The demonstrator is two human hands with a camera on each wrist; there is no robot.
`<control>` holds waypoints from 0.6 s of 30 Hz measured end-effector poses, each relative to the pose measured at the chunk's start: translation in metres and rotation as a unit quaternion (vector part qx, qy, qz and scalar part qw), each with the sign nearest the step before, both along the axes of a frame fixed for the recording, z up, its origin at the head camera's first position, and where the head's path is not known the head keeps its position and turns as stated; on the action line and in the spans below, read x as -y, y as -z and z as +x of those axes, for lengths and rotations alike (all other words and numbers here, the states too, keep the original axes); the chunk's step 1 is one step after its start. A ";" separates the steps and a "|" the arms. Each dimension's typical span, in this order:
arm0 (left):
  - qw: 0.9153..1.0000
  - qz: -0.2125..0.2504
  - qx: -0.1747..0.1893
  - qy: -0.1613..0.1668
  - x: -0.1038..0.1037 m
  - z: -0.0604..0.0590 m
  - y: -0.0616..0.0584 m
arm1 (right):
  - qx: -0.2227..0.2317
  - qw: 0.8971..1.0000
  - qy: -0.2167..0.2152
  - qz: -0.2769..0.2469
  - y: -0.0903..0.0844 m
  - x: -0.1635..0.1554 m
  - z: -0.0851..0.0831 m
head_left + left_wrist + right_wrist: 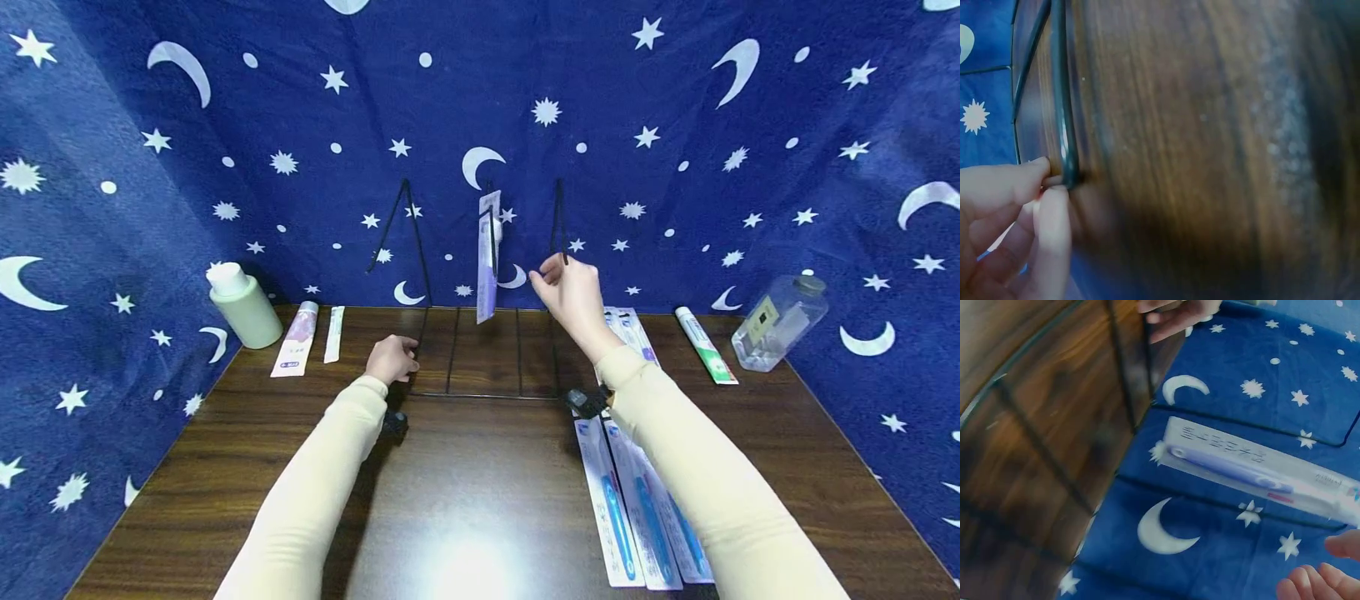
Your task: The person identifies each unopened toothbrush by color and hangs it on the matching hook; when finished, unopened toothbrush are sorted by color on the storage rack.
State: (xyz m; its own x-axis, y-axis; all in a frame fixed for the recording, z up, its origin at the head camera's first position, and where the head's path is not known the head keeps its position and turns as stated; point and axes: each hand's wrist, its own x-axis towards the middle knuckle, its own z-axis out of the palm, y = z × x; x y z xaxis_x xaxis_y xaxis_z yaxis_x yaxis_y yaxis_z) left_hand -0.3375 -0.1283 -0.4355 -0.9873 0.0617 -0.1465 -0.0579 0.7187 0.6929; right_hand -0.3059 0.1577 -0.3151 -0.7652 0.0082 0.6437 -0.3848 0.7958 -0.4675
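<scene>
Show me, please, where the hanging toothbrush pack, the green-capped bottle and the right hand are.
Hanging toothbrush pack (487,258), head view, middle of the card.
Green-capped bottle (247,312), head view, on its body.
Right hand (573,292), head view, back of the hand.

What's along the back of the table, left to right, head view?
Green bottle → pink tube → thin white packet → left hand → hanging toothbrush pack → right hand → green-and-white tube → clear bottle.

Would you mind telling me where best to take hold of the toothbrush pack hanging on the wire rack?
Probably by the lower end of the toothbrush pack, pinched across its flat faces from the front. It hangs upright from a hook on the wire rack with its bottom free above the table. The right hand at the rack's right upright is nearest; the left hand pinches the base wire.
</scene>
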 end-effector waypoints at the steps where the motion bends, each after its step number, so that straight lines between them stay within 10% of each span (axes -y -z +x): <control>1: 1.000 -0.002 -0.002 0.000 0.000 0.001 -0.001 | 0.005 1.000 0.004 0.004 0.003 -0.005 0.002; 18: 0.998 -0.057 -0.021 0.001 -0.003 0.000 -0.002 | 0.105 0.989 0.079 0.064 0.070 -0.130 0.005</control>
State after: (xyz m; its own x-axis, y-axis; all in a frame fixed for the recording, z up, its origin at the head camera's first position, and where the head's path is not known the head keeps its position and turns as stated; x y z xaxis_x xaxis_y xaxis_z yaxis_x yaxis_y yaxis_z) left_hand -0.3378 -0.1252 -0.4331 -0.9925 0.0496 -0.1117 -0.0289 0.7930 0.6085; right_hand -0.3012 0.2877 -0.3847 -0.8780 0.0661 0.4740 -0.1566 0.8962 -0.4150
